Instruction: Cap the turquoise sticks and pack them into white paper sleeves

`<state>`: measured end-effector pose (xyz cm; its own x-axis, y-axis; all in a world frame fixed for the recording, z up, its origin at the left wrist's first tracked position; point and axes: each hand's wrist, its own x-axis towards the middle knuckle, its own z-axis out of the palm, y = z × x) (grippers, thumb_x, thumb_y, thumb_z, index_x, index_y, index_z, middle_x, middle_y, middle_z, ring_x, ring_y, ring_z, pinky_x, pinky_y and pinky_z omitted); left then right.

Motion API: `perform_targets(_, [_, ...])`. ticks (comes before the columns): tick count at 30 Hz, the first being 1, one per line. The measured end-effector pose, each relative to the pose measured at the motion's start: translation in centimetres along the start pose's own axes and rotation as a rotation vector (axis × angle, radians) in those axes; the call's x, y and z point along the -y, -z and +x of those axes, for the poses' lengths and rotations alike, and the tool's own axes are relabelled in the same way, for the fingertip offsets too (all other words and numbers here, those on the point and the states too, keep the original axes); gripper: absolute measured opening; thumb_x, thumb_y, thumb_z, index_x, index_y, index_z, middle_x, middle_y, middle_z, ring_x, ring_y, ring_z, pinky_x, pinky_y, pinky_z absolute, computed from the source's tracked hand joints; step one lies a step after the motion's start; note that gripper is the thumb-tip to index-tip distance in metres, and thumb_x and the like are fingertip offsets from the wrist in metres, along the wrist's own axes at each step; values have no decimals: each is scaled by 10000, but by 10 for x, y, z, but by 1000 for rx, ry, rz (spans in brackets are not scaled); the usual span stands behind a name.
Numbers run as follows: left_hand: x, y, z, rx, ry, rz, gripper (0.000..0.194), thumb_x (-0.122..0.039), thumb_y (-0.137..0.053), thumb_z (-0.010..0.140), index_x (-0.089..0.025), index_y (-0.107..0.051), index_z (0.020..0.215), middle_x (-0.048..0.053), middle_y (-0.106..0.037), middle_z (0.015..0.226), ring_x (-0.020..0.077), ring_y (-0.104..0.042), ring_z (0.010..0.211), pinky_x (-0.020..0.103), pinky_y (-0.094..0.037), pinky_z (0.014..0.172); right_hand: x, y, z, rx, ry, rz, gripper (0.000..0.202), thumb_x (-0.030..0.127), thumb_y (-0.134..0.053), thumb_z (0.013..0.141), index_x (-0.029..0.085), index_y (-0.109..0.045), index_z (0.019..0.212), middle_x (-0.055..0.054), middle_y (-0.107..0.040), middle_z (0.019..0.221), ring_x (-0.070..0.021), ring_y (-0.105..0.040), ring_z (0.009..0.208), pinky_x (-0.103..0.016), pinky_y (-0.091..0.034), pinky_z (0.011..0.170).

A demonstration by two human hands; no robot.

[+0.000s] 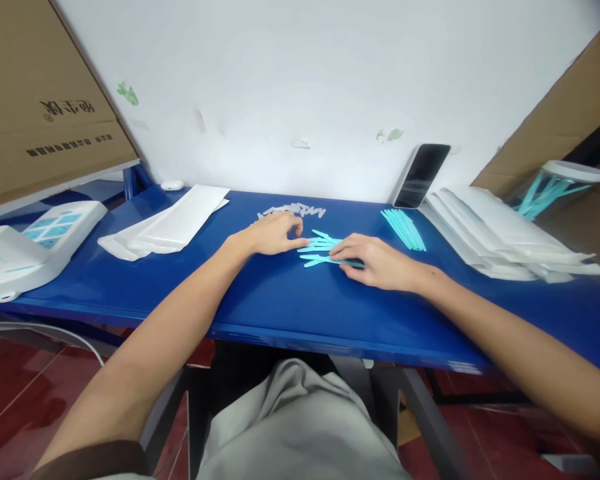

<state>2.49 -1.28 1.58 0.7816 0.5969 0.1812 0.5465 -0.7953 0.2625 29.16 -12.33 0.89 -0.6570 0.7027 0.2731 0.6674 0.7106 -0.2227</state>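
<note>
A loose bunch of slim turquoise sticks lies on the blue table between my hands, several pointing different ways. My right hand rests over the bunch's right end, with a stick between its fingers and thumb. At the left end, the thumb of my left hand reaches the stick tips. Its other fingers are bent, with a gap to the thumb, and nothing shows in them. Small grey-white strips are scattered just behind my left hand, partly hidden by it. Farther right, more turquoise sticks lie side by side in a neat row.
White paper packets lie at left, and a stack of white packets at right. A phone leans on the wall. A clear tub holds turquoise sticks. A white device and earbud case are left.
</note>
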Motion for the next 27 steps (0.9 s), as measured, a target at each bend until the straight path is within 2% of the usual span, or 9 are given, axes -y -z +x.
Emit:
perform_targets(3, [1, -3, 0, 37, 24, -16, 493, -682, -588, 906, -194, -629, 957, 106, -696, 1040, 249, -615, 876, 340, -410, 742, 1, 3, 1, 56, 29, -12, 341, 215, -529, 1004, 233, -814, 1191, -85, -782, 1259, -293, -720, 1125, -483, -572, 989])
perform_targets(7, [0, -6, 1, 54, 33, -10, 520, -715, -564, 906, -196, -595, 925, 105, -685, 1003, 249, -609, 858, 344, -402, 748, 2, 7, 1, 93, 61, -42, 412, 134, -503, 983, 251, -800, 1244, -76, -762, 1313, -285, -717, 1155, -479, -571, 991])
perform_targets(12, [1, -8, 4, 28, 31, 25, 534, -739, -549, 907, -205, -563, 909, 99, -690, 1016, 280, -621, 927, 388, -406, 860, 2, 8, -2, 111, 48, -45, 381, 129, -546, 958, 258, -821, 1189, -59, -753, 1344, -276, -713, 1213, -430, -582, 992])
perform_targets(16, [-1, -12, 5, 4, 49, 46, 568, -765, -508, 914, -200, -566, 898, 108, -680, 1027, 298, -619, 955, 457, -382, 956, 3, 2, -2, 26, 49, -2, 326, 177, -550, 980, 239, -810, 1166, -61, -800, 1218, -263, -740, 1111, -429, -583, 974])
perform_targets(20, [-6, -17, 6, -21, 19, -2, 549, -736, -480, 948, -199, -600, 944, 103, -667, 1008, 285, -615, 932, 417, -399, 892, 5, -4, 1, -17, 40, 39, 278, 172, -554, 977, 221, -799, 1101, -64, -813, 1077, -243, -733, 997, -397, -579, 904])
perform_targets(23, [-7, -19, 7, -43, -15, -29, 529, -698, -447, 981, -198, -619, 961, 104, -665, 994, 274, -613, 921, 393, -409, 848, 6, -5, 1, -26, 36, 64, 259, 174, -568, 969, 224, -795, 1082, -65, -809, 1067, -236, -731, 981, -379, -573, 878])
perform_targets(27, [-2, -20, 7, -35, -23, -12, 491, -668, -498, 974, -195, -628, 993, 100, -674, 1020, 261, -614, 909, 383, -419, 837, 7, 0, 1, -13, 21, 128, 234, 180, -588, 959, 227, -799, 1046, -60, -805, 1040, -219, -730, 924, -355, -568, 829])
